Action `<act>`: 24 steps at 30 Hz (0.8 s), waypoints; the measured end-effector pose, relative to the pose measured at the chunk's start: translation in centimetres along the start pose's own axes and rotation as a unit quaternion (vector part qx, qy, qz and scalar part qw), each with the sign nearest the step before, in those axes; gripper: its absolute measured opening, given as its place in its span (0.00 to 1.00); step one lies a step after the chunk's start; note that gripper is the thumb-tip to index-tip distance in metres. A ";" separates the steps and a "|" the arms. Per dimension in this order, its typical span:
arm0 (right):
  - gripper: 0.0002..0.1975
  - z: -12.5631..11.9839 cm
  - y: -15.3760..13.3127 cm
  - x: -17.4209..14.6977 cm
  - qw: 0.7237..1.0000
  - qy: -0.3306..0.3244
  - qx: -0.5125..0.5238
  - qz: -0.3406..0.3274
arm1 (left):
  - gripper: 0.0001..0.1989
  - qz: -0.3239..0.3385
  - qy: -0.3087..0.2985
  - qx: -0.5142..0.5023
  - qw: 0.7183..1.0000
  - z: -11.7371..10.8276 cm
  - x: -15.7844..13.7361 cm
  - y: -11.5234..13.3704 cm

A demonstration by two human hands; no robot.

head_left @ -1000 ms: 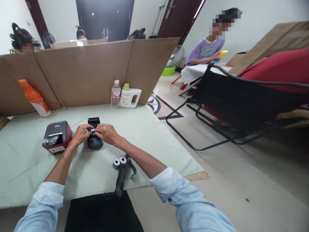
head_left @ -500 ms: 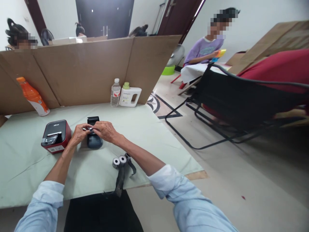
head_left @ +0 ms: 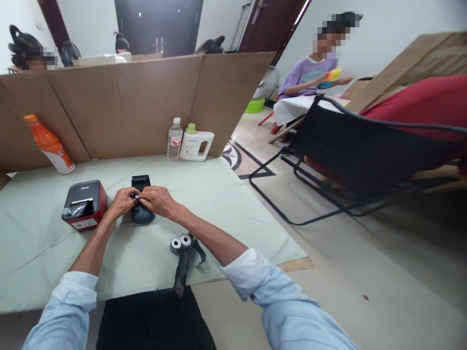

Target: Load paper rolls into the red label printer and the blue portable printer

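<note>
A dark handheld device (head_left: 143,216), perhaps a card terminal, lies on the cloth with its far end (head_left: 140,180) showing beyond my fingers. Above its middle, my left hand (head_left: 123,201) and my right hand (head_left: 159,200) meet, fingertips pinched together. Between them is a small white and dark piece (head_left: 137,197), too small to name. To the left of my left hand stands a red and black boxy printer (head_left: 84,205). Nearer me lie small rolls (head_left: 175,244) with white ends and dark sides, beside crumpled dark strips (head_left: 181,272).
Along the cardboard screen (head_left: 138,107) stand an orange bottle (head_left: 51,146), a clear water bottle (head_left: 175,140) and a white jug (head_left: 197,146). A black folding chair (head_left: 357,146) is on the right. Beyond it sits a person in a purple shirt (head_left: 308,73). Other heads show behind the screen.
My hands have shifted slightly, and my right hand sits a little lower over the device. The seated person's hands have moved apart. The printer and rolls stay put.
</note>
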State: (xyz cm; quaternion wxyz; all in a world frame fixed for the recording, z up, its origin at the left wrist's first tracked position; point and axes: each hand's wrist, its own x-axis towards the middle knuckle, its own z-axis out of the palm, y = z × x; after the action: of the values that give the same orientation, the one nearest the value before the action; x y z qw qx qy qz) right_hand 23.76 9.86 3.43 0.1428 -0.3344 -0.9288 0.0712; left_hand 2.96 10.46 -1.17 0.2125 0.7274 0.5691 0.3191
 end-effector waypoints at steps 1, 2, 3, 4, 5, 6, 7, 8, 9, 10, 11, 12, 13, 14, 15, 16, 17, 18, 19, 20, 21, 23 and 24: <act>0.13 0.1 -0.1 -0.1 1.000 -0.006 -0.005 -0.001 | 0.14 0.011 -0.009 0.009 1.000 0.0 -0.1 0.0; 0.13 0.1 -0.1 -0.2 1.000 -0.012 -0.009 -0.003 | 0.15 0.024 -0.018 0.013 0.999 0.0 -0.2 0.0; 0.13 0.2 -0.2 -0.2 1.000 -0.017 -0.013 -0.003 | 0.15 0.037 -0.025 0.014 0.999 -0.1 -0.3 0.0; 0.13 0.4 -0.2 -0.3 1.000 -0.022 -0.017 -0.003 | 0.15 0.047 -0.025 0.013 0.999 -0.1 -0.4 0.0; 0.13 0.5 -0.3 -0.3 0.999 -0.025 -0.022 -0.003 | 0.15 0.051 -0.017 0.012 0.999 -0.1 -0.6 -0.1; 0.13 0.7 -0.3 -0.4 0.999 -0.028 -0.027 -0.003 | 0.16 0.048 0.002 0.011 0.999 -0.2 -0.7 -0.2; 0.13 0.8 -0.4 -0.4 0.999 -0.030 -0.031 -0.004 | 0.16 0.041 0.028 0.013 0.999 -0.3 -0.7 -0.4; 0.13 1.0 -0.5 -0.4 0.999 -0.031 -0.034 -0.007 | 0.17 0.032 0.058 0.015 0.998 -0.3 -0.7 -0.6; 0.13 1.2 -0.6 -0.5 0.999 -0.031 -0.036 -0.011 | 0.18 0.022 0.088 0.017 0.996 -0.4 -0.7 -0.8; 0.13 1.3 -0.7 -0.5 0.999 -0.029 -0.036 -0.016 | 0.20 0.011 0.116 0.018 0.993 -0.4 -0.5 -1.0; 0.13 1.5 -0.8 -0.6 0.999 -0.027 -0.037 -0.020 | 0.21 -0.001 0.141 0.016 0.990 -0.4 -0.2 -1.2; 0.13 1.7 -0.9 -0.7 0.999 -0.024 -0.038 -0.025 | 0.24 -0.015 0.163 0.008 0.986 -0.4 0.1 -1.5; 0.13 1.8 -1.0 -0.7 0.999 -0.020 -0.040 -0.029 | 0.26 -0.031 0.180 -0.006 0.983 -0.3 0.5 -1.7; 0.13 1.9 -1.1 -0.8 0.998 -0.017 -0.043 -0.033 | 0.28 -0.047 0.189 -0.027 0.980 -0.1 0.9 -1.9; 0.13 2.1 -1.2 -0.8 0.998 -0.014 -0.047 -0.037 | 0.30 -0.062 0.188 -0.055 0.979 0.1 1.4 -2.0; 0.13 2.2 -1.3 -0.9 0.998 -0.012 -0.050 -0.042 | 0.31 -0.074 0.178 -0.086 0.977 0.3 1.8 -2.2; 0.13 2.3 -1.4 -0.9 0.997 -0.010 -0.055 -0.047 | 0.32 -0.080 0.166 -0.117 0.976 0.4 2.1 -2.3; 0.13 2.4 -1.4 -0.9 0.997 -0.009 -0.060 -0.052 | 0.32 -0.082 0.155 -0.143 0.974 0.6 2.3 -2.3; 0.14 2.5 -1.4 -0.9 0.996 -0.008 -0.066 -0.057 | 0.31 -0.079 0.149 -0.162 0.972 0.7 2.4 -2.4; 0.14 2.6 -1.5 -0.8 0.995 -0.008 -0.072 -0.062 | 0.30 -0.074 0.149 -0.173 0.971 0.7 2.4 -2.3; 0.15 2.6 -1.5 -0.8 0.995 -0.008 -0.078 -0.067 | 0.29 -0.067 0.151 -0.176 0.970 0.7 2.3 -2.3; 0.16 2.8 -1.5 -0.8 0.994 -0.007 -0.087 -0.072 | 0.26 -0.047 0.151 -0.163 0.974 0.4 1.7 -1.9; 0.16 2.8 -1.5 -0.9 0.993 -0.006 -0.089 -0.075 | 0.24 -0.034 0.148 -0.151 0.977 0.2 1.3 -1.7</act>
State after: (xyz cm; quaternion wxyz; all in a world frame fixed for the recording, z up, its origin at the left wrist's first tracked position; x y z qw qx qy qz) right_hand 22.61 8.06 0.92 0.1119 -0.2751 -0.9547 -0.0206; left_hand 2.14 12.21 -2.15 0.2436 0.6119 0.5639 0.4983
